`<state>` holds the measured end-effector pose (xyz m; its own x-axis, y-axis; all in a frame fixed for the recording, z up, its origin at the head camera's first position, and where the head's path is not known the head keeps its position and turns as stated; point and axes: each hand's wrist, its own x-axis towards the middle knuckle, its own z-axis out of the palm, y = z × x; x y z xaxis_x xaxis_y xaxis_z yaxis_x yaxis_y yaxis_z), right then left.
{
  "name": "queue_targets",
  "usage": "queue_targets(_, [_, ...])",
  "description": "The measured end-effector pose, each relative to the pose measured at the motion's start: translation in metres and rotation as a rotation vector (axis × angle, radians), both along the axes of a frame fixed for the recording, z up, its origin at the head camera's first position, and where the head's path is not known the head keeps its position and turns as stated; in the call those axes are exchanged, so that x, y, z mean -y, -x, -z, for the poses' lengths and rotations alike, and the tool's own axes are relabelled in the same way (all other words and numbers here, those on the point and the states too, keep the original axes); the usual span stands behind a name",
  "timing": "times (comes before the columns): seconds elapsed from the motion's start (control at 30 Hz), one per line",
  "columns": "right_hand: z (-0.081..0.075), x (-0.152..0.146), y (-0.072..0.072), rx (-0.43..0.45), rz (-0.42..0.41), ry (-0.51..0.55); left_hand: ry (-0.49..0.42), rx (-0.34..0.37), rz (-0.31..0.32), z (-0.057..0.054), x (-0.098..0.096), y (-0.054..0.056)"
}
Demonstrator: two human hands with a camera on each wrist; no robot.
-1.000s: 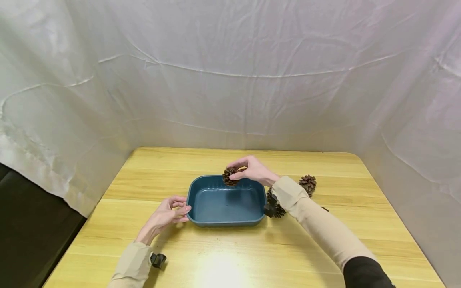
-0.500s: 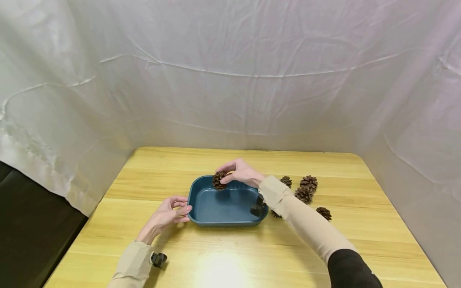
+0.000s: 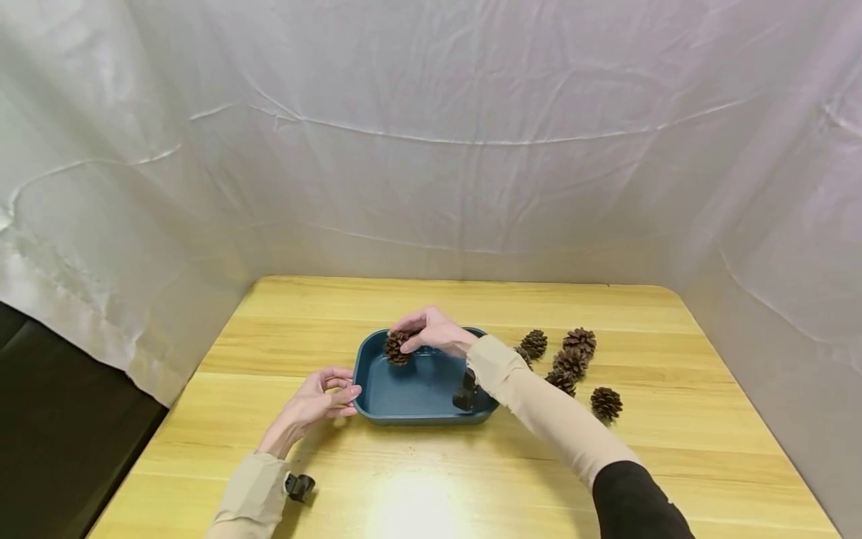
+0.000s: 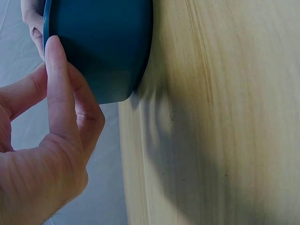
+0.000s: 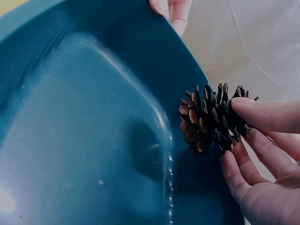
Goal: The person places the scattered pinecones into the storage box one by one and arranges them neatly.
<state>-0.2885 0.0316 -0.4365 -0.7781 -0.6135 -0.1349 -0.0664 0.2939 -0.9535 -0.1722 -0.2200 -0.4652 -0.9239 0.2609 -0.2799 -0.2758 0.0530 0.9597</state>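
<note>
A dark teal plastic tray (image 3: pixel 411 393), rectangular with rounded corners, stands on the table. My left hand (image 3: pixel 313 404) grips its left rim, the thumb at the edge and the other fingers along the outer wall. In my right hand (image 3: pixel 434 330) a brown pine cone (image 3: pixel 396 350) is pinched between thumb and fingertips, over the tray's back left corner. The right wrist view shows this pine cone (image 5: pixel 213 117) held sideways near the tray wall, its shadow falling on the bare tray floor.
Several more pine cones (image 3: pixel 570 364) lie on the wooden table (image 3: pixel 431 479) right of the tray, one (image 3: pixel 606 404) a little apart. The right forearm passes over the tray's right side. Pale cloth (image 3: pixel 458 187) hangs behind and beside the table.
My right hand has carried the pine cone left and slightly down toward the tray's back left corner. As the forearm shifted, more pine cones came into sight. The left hand keeps its grip.
</note>
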Motion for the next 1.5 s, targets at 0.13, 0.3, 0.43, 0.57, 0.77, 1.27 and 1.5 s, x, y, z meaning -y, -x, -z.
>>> queue_targets(0.13, [0.001,0.004,-0.003,0.01,-0.004,0.006,0.01,-0.001,-0.001,0.0,0.0,0.001])
queue_targets(0.3, [0.007,0.008,-0.005,0.035,-0.022,0.012,0.017,-0.004,0.003,-0.001,-0.001,0.001])
queue_targets(0.43, [0.009,0.01,-0.007,0.041,-0.052,0.011,0.019,-0.007,0.008,0.001,-0.001,0.001])
queue_targets(0.57, [0.009,0.01,-0.009,0.04,-0.07,0.012,0.023,-0.005,0.0,0.001,-0.002,0.001])
queue_targets(0.77, [0.013,0.01,-0.009,0.022,-0.066,0.013,0.027,-0.002,-0.004,0.0,-0.004,0.002])
queue_targets(1.27, [0.016,0.013,-0.009,0.044,-0.037,-0.019,0.032,-0.004,-0.007,0.001,-0.002,0.002])
queue_targets(1.5, [0.014,0.015,-0.007,0.034,-0.017,-0.082,0.037,-0.006,-0.014,0.001,-0.002,0.002])
